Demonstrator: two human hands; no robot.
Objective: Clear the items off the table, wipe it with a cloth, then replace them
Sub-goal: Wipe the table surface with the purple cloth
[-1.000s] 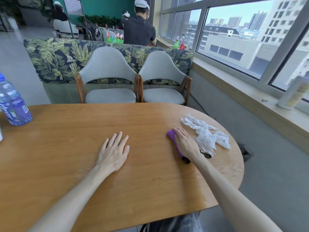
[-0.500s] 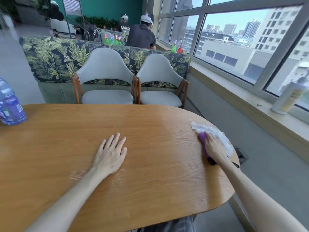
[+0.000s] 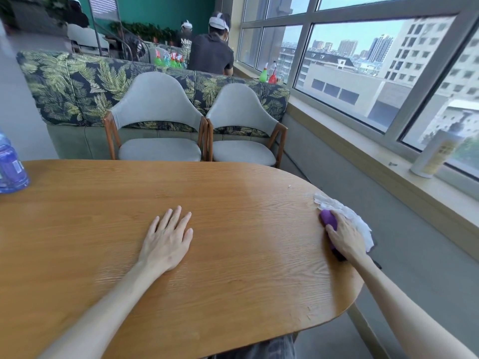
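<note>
A long oval wooden table [image 3: 233, 255] fills the lower view. My left hand [image 3: 168, 239] lies flat on its middle, fingers spread, holding nothing. My right hand [image 3: 346, 238] presses down on a purple cloth [image 3: 328, 219] at the table's right edge. A crumpled white wrapper [image 3: 347, 216] lies just beyond that hand, partly over the edge. A blue-labelled water bottle [image 3: 11, 169] stands at the far left edge, cut off by the frame.
Two grey chairs [image 3: 158, 120] with wooden legs stand beyond the table, backed by a leaf-print sofa [image 3: 72, 84]. A windowsill [image 3: 375, 161] on the right holds a pale cylindrical container [image 3: 435, 154]. People sit at a far table.
My right hand has slid the purple cloth to the right, pushing the white wrapper from mid-table to the right edge. My left hand has stayed flat in place.
</note>
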